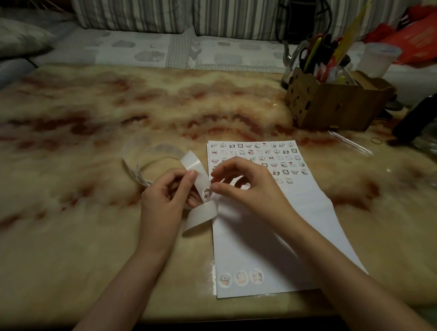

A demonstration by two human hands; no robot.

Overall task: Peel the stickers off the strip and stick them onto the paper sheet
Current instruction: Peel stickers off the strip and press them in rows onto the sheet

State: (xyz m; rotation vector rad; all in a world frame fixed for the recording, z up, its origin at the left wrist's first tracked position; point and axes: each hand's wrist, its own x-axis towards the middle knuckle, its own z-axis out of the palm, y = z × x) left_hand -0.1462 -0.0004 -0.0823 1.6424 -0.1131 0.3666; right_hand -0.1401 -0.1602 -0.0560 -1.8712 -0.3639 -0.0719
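Nearest us, the paper sheet (240, 246) lies flat on the desk (65, 220), with three round stickers (241, 278) already set in a row at its near left corner. Just past them, both hands work at the sheet's left edge. Our left hand (164, 195) has its fingers curled round the strip (200, 216) and holds it up off the desk. Our right hand (248, 186) is bent over it, thumb and forefinger pinching at the one sticker (206, 193) showing on the liner. We cannot tell whether its rim has lifted yet.

So we judge the step in hand to be the peel itself, with the sticking still to come. The next move calls for a nail under the sticker's edge and a slow pull while the left hand keeps the liner taut. Then it needs a short carry to the bare white middle of the sheet.

Beyond the hands the strip loops away to the left. The far end of the sheet carries rows of small stickers (258, 152). Farther right stands a wooden box (334, 106) crammed with pens, and a plastic cup (378, 59) is behind it.
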